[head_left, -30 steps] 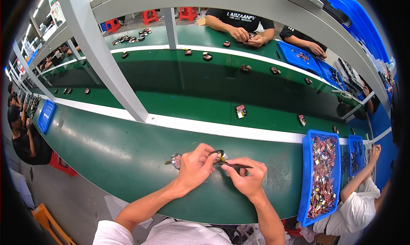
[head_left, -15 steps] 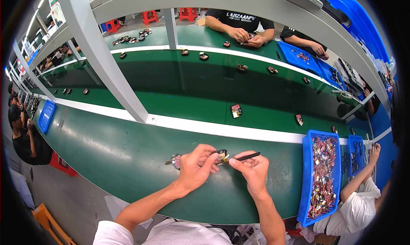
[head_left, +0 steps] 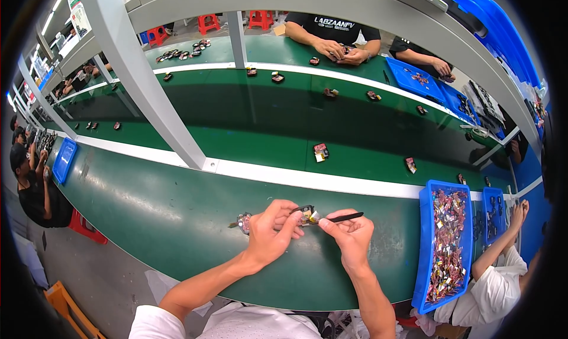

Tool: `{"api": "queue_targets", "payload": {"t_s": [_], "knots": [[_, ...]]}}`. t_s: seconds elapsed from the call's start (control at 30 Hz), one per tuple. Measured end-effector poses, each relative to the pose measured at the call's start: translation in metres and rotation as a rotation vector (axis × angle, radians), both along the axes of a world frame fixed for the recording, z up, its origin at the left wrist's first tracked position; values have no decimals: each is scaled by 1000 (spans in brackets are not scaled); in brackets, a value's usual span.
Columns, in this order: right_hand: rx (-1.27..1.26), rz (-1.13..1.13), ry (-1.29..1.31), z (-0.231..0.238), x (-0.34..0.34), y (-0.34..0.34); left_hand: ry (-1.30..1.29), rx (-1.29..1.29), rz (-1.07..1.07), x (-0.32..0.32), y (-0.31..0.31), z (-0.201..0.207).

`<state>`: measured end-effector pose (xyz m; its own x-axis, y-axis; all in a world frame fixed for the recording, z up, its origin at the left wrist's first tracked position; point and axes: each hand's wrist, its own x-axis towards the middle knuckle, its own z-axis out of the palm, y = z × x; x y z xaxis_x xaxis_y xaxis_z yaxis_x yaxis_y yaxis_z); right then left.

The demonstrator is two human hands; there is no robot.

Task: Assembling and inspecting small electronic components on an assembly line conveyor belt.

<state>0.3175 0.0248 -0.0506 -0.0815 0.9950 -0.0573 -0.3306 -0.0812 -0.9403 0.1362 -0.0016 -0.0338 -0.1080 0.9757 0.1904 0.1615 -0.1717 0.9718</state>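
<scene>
My left hand (head_left: 272, 229) is closed on a small electronic module (head_left: 306, 215) with a black casing edge and yellow and white parts, held just above the green bench. Between the thumb and fingers of my right hand (head_left: 350, 235) is a slim black pen-shaped tool (head_left: 348, 217). Its back end points right and its tip is hidden by the fingers, close to the module's right side. Next to my left hand, on the bench, lies a reddish circuit board (head_left: 242, 223), partly covered by the hand.
A blue tray (head_left: 421, 280) heaped with small reddish boards stands right of my hands, a smaller blue bin (head_left: 494, 220) beyond it. Past the white rail (head_left: 266, 172), a green conveyor belt (head_left: 248, 144) carries spaced-out modules. A grey post (head_left: 148, 78) rises at left. Co-workers sit around.
The modules on the conveyor have shifted slightly left. My right hand and the black tool have moved a touch to the right; my left hand keeps its hold on the module.
</scene>
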Motion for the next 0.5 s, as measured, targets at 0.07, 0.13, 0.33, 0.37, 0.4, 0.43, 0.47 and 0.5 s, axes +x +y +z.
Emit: {"api": "queue_targets", "payload": {"t_s": [0.07,0.13,0.33,0.37,0.4,0.43,0.47,0.5], "knots": [[14,7,-5,-2,1,0,-28,-20,-6,0,2,-2],[64,-4,-16,-4,1,0,-140,-89,-58,-3,3,-3],[120,-12,-44,-7,4,1,-357,-258,-252,-13,9,-7],[120,-13,-44,-8,3,1,-356,-258,-253,-14,9,-7],[136,-23,-45,-8,3,1,-368,-268,-270,-14,10,-7],[151,-34,-46,-8,3,1,-380,-279,-287,-14,10,-6],[151,-34,-46,-9,4,1,-380,-279,-288,-14,10,-6],[171,-35,-50,-10,5,0,-373,-284,-293,-14,10,-6]]}}
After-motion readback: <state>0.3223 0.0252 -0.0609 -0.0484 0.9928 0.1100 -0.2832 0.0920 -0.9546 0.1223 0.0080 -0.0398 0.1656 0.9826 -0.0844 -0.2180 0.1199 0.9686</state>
